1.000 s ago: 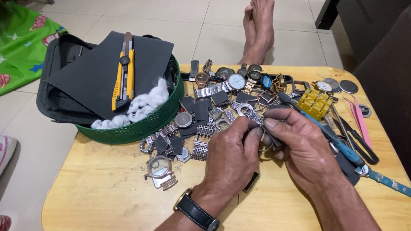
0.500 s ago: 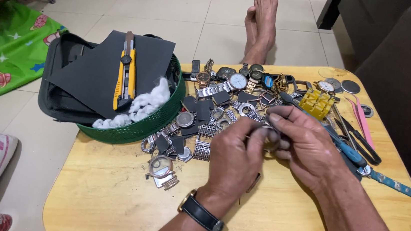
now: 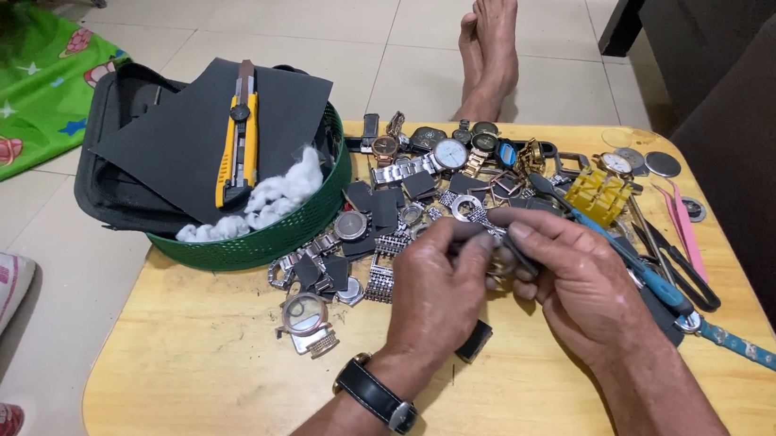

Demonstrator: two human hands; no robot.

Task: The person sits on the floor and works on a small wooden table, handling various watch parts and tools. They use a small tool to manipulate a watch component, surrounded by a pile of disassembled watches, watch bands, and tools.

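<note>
My left hand and my right hand meet over the middle of a low wooden table. Together they pinch a small metal watch part, mostly hidden by the fingers. A black wristwatch is strapped on my left wrist. Just beyond the hands lies a heap of watches and metal bands. A watch case with a round glass rests to the left of my left hand.
A green basket at the left holds black sheets, a yellow utility knife and white cotton. Blue-handled tools, pink tweezers and a yellow plastic holder lie on the right. A person's bare feet rest beyond the table.
Both hands stay together on the small part with only slight finger shifts. Nothing else on the table has moved.
</note>
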